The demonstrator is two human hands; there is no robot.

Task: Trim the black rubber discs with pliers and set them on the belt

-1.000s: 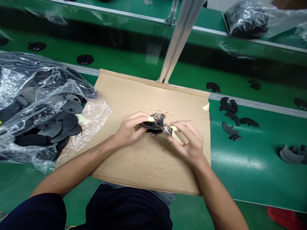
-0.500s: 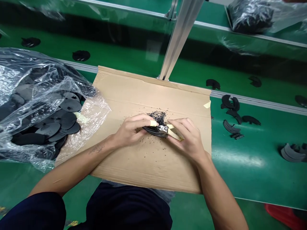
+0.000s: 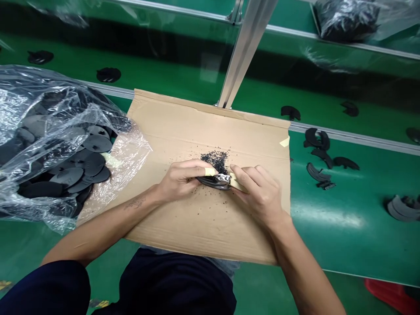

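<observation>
My left hand is closed on the left side of a dark, curved plastic part, with yellowish tape wrapped round one fingertip. In my right hand is a pair of small cutting pliers, their handles wrapped in pale yellow and squeezed together. The metal jaws lie at the upper edge of the part, near my left fingertip. What sits between the jaws is too small to make out. Just beyond the part, black plastic scraps are heaped and scattered on a cardboard sheet.
At left, a clear plastic bag full of black discs overlaps the cardboard. Several black curved pieces lie on the green table at right, with a grey curved piece farther right. A metal post rises behind the cardboard.
My right hand has closed, bringing the pliers' spread handles together. My left hand and the dark part have stayed almost in place.
</observation>
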